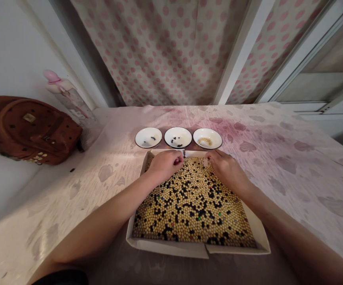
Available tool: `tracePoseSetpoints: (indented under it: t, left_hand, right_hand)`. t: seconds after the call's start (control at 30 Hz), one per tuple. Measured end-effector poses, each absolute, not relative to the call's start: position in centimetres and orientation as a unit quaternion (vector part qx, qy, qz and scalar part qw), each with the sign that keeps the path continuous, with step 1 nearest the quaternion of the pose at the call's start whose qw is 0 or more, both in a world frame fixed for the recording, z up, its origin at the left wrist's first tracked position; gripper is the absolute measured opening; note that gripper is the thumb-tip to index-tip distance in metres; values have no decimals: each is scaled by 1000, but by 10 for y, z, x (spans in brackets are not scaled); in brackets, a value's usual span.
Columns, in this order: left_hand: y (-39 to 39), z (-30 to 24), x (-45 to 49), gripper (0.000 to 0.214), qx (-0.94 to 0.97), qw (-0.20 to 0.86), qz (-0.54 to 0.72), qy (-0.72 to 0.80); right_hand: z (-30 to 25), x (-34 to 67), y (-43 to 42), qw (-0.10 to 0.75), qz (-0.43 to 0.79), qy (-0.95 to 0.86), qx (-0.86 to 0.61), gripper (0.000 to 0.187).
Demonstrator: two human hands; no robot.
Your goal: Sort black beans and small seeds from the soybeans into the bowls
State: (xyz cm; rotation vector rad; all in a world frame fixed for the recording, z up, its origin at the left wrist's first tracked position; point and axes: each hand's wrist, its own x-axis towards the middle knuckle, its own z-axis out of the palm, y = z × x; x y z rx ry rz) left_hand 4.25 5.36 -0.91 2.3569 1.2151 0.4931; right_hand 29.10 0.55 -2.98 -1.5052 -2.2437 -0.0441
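A shallow cardboard box (171, 247) lies before me, filled with small round beads (189, 198), mostly yellow and black with a few green, red and blue ones. Over its far left part is my left hand (167, 163), fingers curled in; whatever they may hold is hidden. My right hand (224, 166) hovers at the far right edge, thumb and fingers pinched together, the contents too small to name. Beyond the box stand three white dark-rimmed bowls: a left bowl (143, 133) with a few dark beads, a middle bowl (186, 135) with black beads, and a right bowl (214, 135) with yellow beads.
A patterned cloth (278, 190) covers the table. At the left are a brown backpack (37, 126) and a clear bottle with a pink top (52, 76). A small black object (72, 170) lies on the cloth. Behind the table hangs a pink-dotted curtain (165, 51).
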Motion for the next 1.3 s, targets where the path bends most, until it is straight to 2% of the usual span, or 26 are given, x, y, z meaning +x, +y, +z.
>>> tracePoseSetpoints:
  t: [0.1, 0.23, 0.63, 1.3]
  left_hand:
    - [53, -8, 42, 9, 853, 220, 178, 439]
    - [52, -7, 42, 9, 851, 221, 177, 443]
    - [52, -5, 43, 8, 853, 217, 161, 446]
    - [53, -8, 42, 8, 853, 224, 162, 441]
  right_hand:
    - [-28, 291, 6, 242, -2, -806, -541, 21]
    - [-31, 289, 6, 224, 7, -813, -537, 16]
    - [-33, 293, 8, 188, 5, -819, -543, 20]
    - [-28, 305, -1, 227, 101, -825, -508, 13]
